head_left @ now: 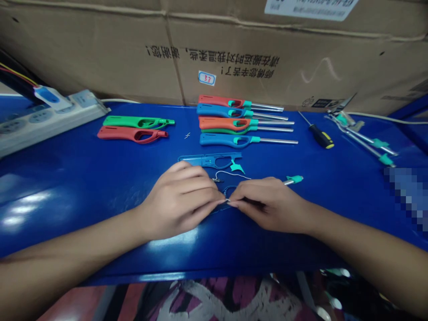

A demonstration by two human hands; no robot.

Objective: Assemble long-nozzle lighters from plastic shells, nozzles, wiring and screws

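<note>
My left hand (182, 198) and my right hand (267, 203) meet fingertip to fingertip over a blue lighter shell half (230, 191) lying on the blue table (83, 183). Both pinch a tiny metal part between them, too small to name. A thin white wire (230, 174) curls just behind the fingers. A metal tube with a teal collar (294, 179) sticks out past my right hand. Another open blue shell half (209, 159) with a teal trigger piece (236, 167) lies just beyond my hands.
Several assembled long lighters (240, 120) in orange, blue and green lie in a row at the back. A green shell (137, 121) and a red shell (132, 133) lie left. A screwdriver (319, 133), spare tubes (368, 140), a power strip (47, 118) and cardboard boxes (234, 49) surround them.
</note>
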